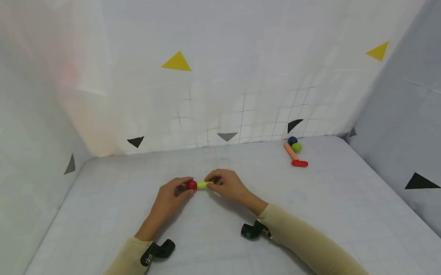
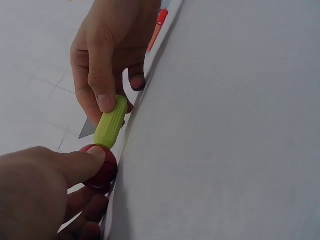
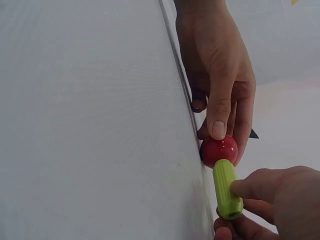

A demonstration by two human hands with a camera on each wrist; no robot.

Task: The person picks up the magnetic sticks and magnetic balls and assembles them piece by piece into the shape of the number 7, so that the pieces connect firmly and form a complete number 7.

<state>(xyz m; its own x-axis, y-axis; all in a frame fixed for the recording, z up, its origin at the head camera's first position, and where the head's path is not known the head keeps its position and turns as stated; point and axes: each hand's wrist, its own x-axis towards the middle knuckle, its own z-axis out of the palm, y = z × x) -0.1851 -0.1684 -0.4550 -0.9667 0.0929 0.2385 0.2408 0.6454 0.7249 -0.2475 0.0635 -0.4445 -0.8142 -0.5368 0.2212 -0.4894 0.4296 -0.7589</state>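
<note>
Between thumb and fingers, my left hand pinches a dark red ball. My right hand pinches a yellow-green ribbed stick by its right part. The stick's left end meets the ball, and the two lie in one line just over the table. In the left wrist view the ribbed stick touches the ball beside the left thumb. The right wrist view shows a small dark hole in the free end of the stick; the ball sits against its other end.
At the back right of the table lie a dark blue ball, a green ball, an orange stick and a red stick. White sheet walls with yellow and black triangles enclose the back and sides.
</note>
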